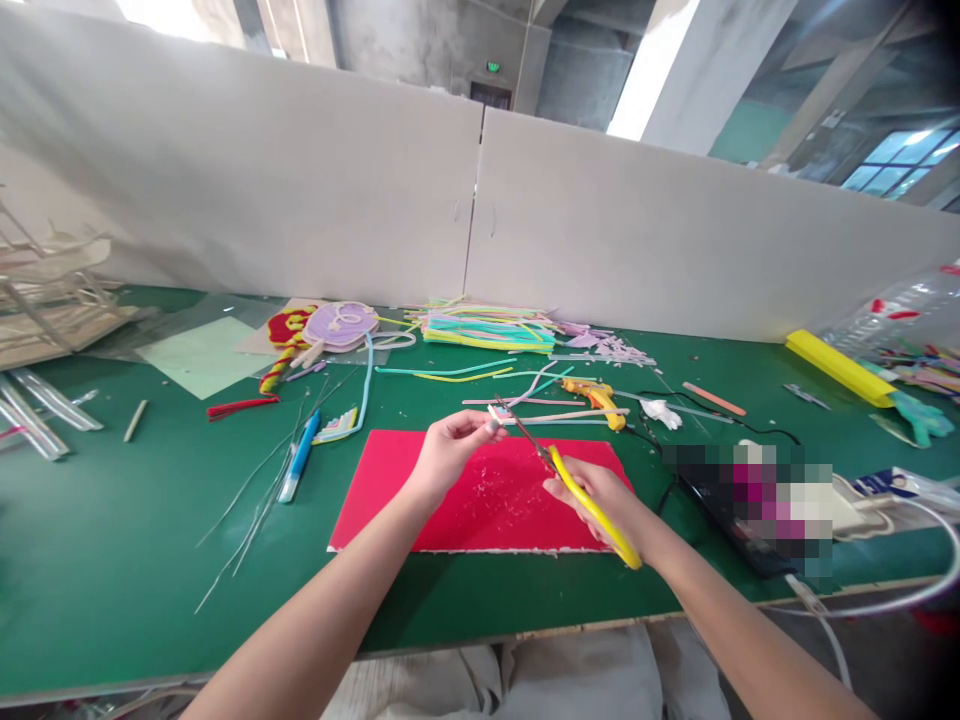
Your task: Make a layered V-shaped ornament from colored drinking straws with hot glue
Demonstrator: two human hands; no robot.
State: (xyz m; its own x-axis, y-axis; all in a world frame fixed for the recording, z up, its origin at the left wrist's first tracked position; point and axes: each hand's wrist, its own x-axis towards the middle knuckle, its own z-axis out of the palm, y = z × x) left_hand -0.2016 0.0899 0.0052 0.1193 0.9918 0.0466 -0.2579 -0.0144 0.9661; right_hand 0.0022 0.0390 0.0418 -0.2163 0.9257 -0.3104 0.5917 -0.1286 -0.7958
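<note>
No words or numbers can be read. High at the back, a small green sign [493, 67] glows above a dark doorway [491, 96] (its marks are too tiny to make out). Red marks [895, 314] on the clear bottle [862, 322] and the dark blue print on the packet [885, 482] are blurred; the phone [724, 520] is partly pixelated.

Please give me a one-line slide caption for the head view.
Right hand holding yellow-handled scissors at a small pastel piece in the left hand, above a red board.
</note>
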